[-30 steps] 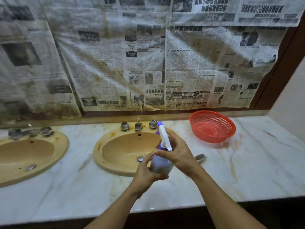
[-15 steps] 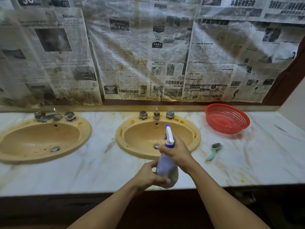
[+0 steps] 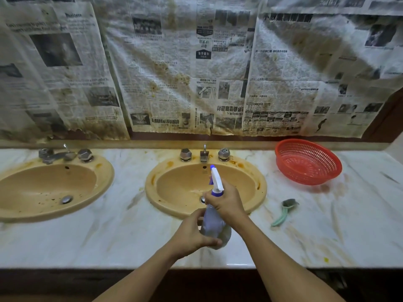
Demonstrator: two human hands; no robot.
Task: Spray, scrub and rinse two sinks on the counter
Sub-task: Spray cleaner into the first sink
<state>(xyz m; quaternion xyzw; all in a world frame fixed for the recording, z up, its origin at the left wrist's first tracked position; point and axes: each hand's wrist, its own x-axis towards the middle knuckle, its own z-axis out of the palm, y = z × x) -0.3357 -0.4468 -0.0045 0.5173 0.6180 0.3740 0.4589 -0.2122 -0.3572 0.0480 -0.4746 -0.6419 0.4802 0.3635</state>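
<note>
Marble, white with brown veins and rusty stains, forms the counter (image 3: 109, 243), and 2 tan oval sinks are set into it. The right sink (image 3: 152, 192), its rim blotched orange, serves as landmark. Over its near rim the spray bottle (image 3: 214, 223) is held upright, its nozzle aimed toward that sink's taps (image 3: 204, 154). The right hand (image 3: 226, 203) curls around the bottle's neck just under the trigger head. The left hand (image 3: 192, 232) wraps the lower body, thumb across the front.

Left of that sink, past a bare strip of marble, lies the left sink (image 3: 104, 184), cut off by the frame edge. Right of it a green-handled brush (image 3: 283, 211) lies flat on open counter, and a red basket (image 3: 307, 162) sits beyond the brush, near the wall. Behind the sink, stained newspaper (image 3: 174, 73) covers the wall. In front of it, the counter's near edge drops to a dark front.
</note>
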